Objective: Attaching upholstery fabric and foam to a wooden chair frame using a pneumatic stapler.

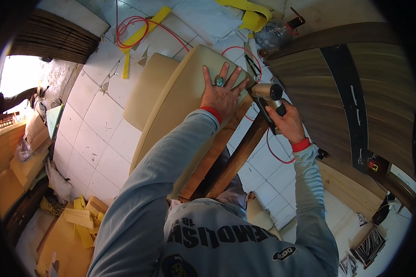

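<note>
A beige upholstered cushion piece (175,115) stands over wooden rails (237,153), with another padded part (143,87) on its left. My left hand (221,92) lies on the cushion with fingers spread, a green-stoned ring on one finger. My right hand (287,121) grips a silver-and-black pneumatic staple gun (269,94), its nose at the cushion's right edge near the wood, just right of my left fingertips. A red hose (279,158) loops below the gun. Whether the nose touches the piece I cannot tell.
Red hose coils (131,23), yellow strips (148,27), a white sheet (203,14) and a plastic bottle (275,34) lie at the back. Dark wooden panels (309,92) stand right. Yellow scraps (81,221) are piled lower left. Another person's dark-sleeved arm (14,99) shows far left.
</note>
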Motion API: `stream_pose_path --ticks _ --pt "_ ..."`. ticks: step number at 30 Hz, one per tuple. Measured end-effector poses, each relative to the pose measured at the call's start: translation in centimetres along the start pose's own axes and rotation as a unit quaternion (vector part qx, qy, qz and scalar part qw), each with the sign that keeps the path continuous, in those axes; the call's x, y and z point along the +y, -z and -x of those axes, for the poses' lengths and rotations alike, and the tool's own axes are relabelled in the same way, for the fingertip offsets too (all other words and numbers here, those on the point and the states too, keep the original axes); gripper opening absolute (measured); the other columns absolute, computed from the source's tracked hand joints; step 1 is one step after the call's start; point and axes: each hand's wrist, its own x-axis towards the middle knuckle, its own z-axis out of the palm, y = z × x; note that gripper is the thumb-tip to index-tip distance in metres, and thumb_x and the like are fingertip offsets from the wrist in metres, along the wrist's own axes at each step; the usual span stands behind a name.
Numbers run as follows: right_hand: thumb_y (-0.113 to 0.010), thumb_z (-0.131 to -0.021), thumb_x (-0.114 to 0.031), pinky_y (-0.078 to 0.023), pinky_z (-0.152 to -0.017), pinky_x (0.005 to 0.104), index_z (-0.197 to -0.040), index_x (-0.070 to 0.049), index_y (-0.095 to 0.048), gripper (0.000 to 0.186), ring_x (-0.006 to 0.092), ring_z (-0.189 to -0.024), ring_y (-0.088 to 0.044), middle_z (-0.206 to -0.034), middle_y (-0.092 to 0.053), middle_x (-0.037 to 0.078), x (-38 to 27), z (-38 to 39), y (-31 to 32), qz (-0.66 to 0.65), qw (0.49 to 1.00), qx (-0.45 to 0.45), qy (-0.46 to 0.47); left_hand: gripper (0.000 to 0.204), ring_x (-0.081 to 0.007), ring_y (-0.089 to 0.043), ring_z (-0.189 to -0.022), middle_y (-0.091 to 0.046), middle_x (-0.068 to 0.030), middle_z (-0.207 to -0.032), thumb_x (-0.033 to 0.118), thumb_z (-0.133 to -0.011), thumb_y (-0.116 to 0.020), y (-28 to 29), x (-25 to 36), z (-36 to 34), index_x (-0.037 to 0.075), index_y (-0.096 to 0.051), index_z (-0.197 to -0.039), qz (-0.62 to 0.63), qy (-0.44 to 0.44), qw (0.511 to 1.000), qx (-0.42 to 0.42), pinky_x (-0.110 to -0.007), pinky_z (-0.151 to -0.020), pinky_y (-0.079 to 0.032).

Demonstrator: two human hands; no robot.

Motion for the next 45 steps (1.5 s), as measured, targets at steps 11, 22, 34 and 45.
stream_pose_path --ticks 11,22,34,45 --pt "-0.076 -0.1 -0.019 -0.056 -0.077 0.0326 -0.122 0.002 -0.071 0.03 0.0137 -0.083 -0.068 -0.096 -0.076 0.011 0.4 0.7 -1.4 0.08 0.99 0.006 0.119 0.061 -0.0346 -0.009 -0.167 -0.009 -0.0013 -0.182 0.037 -0.113 -0.04 -0.2 0.3 0.0 0.037 -0.024 -0.172 0.009 0.013 1.0 0.013 -0.088 -0.116 -0.009" --pt "-0.074 -0.101 -0.015 -0.052 -0.07 0.0287 -0.128 0.003 -0.069 0.033 0.0106 -0.078 -0.062 -0.094 -0.072 0.006 0.4 3.5 0.1 -0.048 0.998 0.021 0.021 0.063 -0.0369 -0.02 -0.164 -0.02 -0.0058 -0.179 0.037 -0.108 -0.052 -1.0 -1.2 3.9 0.038 -0.034 -0.168 0.078 -0.013 0.993 0.084 -0.087 -0.116 -0.012" --pt "-0.078 -0.097 -0.014 -0.058 -0.087 0.0359 -0.127 0.002 -0.069 0.035 0.0206 -0.094 -0.071 -0.109 -0.077 0.016 0.6 3.1 -2.1 0.001 0.994 -0.03 0.102 0.064 -0.0348 -0.021 -0.164 -0.023 -0.0037 -0.178 0.04 -0.106 -0.057 -1.4 0.5 4.1 0.042 -0.035 -0.166 0.024 0.045 0.997 0.06 -0.092 -0.11 -0.017" --pt "-0.078 -0.095 -0.017 -0.058 -0.083 0.0426 -0.12 0.001 -0.069 0.031 0.0375 -0.092 -0.074 -0.105 -0.075 0.021 0.5 2.9 -2.9 0.035 0.994 -0.046 0.096 0.062 -0.0333 -0.021 -0.164 -0.022 -0.0022 -0.178 0.043 -0.107 -0.055 -1.9 0.7 4.1 0.043 -0.036 -0.166 0.014 0.062 0.996 0.065 -0.093 -0.109 -0.018"
